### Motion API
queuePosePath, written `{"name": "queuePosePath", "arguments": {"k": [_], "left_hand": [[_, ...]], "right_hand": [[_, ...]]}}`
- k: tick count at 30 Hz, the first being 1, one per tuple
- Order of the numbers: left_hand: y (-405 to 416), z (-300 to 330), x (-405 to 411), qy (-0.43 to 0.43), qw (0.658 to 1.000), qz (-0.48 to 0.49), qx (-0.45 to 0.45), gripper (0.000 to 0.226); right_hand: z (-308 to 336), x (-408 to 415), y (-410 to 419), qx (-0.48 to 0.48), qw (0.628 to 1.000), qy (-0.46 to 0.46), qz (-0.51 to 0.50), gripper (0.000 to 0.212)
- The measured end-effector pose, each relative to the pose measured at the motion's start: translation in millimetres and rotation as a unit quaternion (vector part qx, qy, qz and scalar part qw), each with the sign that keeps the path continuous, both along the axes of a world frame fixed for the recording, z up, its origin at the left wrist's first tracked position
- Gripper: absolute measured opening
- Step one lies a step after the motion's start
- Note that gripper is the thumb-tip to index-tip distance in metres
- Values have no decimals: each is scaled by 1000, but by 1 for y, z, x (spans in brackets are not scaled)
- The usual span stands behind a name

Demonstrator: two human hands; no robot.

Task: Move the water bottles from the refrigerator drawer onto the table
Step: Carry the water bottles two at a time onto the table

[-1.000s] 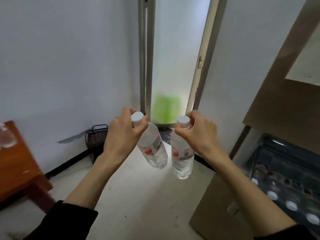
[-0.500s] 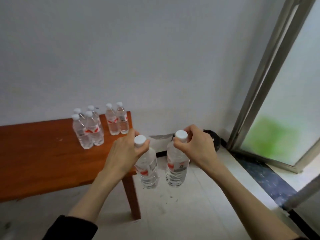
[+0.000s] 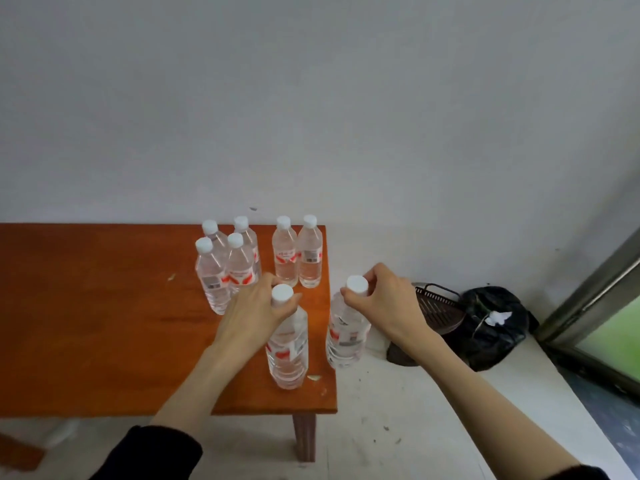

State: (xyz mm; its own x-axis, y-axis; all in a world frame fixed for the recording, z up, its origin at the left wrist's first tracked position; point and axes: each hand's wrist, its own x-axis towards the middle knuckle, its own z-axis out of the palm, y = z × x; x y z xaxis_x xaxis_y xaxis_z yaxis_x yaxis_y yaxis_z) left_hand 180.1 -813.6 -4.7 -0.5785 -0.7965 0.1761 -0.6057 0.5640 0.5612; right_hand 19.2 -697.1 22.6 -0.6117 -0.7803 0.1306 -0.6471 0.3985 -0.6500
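Observation:
My left hand [image 3: 251, 315] grips a clear water bottle [image 3: 287, 348] by its white cap, over the right end of the orange wooden table [image 3: 104, 323]; I cannot tell whether its base touches the top. My right hand [image 3: 388, 303] holds a second bottle [image 3: 346, 341] by the cap, hanging just past the table's right edge, above the floor. Several more water bottles with white caps and red labels [image 3: 256, 261] stand upright in a cluster at the table's back right corner. The refrigerator drawer is out of view.
A white wall runs behind the table. On the floor to the right lie a dark wire basket [image 3: 436, 306] and a black plastic bag [image 3: 491, 323]. A metal door frame [image 3: 595, 282] stands at the far right. One table leg [image 3: 304, 438] shows below the corner.
My view has swung left from the doorway to the table. Both hands have carried their bottles forward; the left bottle is now over the tabletop, the right one beside its edge.

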Motion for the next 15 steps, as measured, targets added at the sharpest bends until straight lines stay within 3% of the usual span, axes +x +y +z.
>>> {"name": "queuePosePath", "arguments": {"k": [8, 15], "left_hand": [[-103, -42, -36, -46, 997, -14, 53, 34], [-163, -51, -68, -62, 997, 2, 38, 36]], "right_hand": [[-30, -22, -114, 46, 998, -41, -14, 31], [-45, -40, -177, 74, 996, -38, -17, 33]]}}
